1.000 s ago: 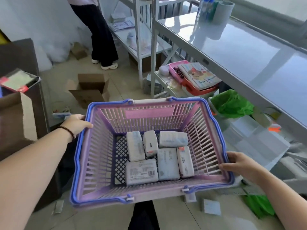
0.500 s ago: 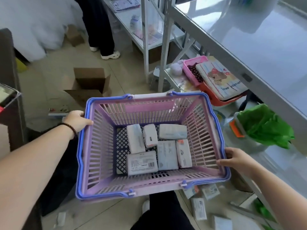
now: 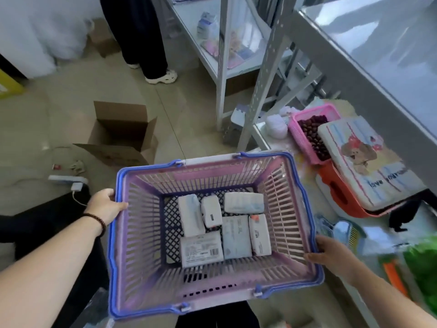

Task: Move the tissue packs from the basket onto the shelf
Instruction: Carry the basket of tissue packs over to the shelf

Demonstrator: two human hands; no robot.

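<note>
The left hand (image 3: 105,205) is gripping the left rim of the pink-and-blue basket (image 3: 132,233), thumb curled over the edge, while the right hand (image 3: 331,253) is clasping the right rim. 6 white tissue packs (image 3: 223,227) are lying flat on the basket floor, crowded together. The grey shelf (image 3: 369,60) is standing to the right, beyond the basket.

Open cardboard box (image 3: 123,131) on the floor at left centre, pink tray (image 3: 307,136) of dark beads at right, bear-print pouch (image 3: 361,162) on an orange crate (image 3: 340,197), green bag (image 3: 423,268) lower right
</note>
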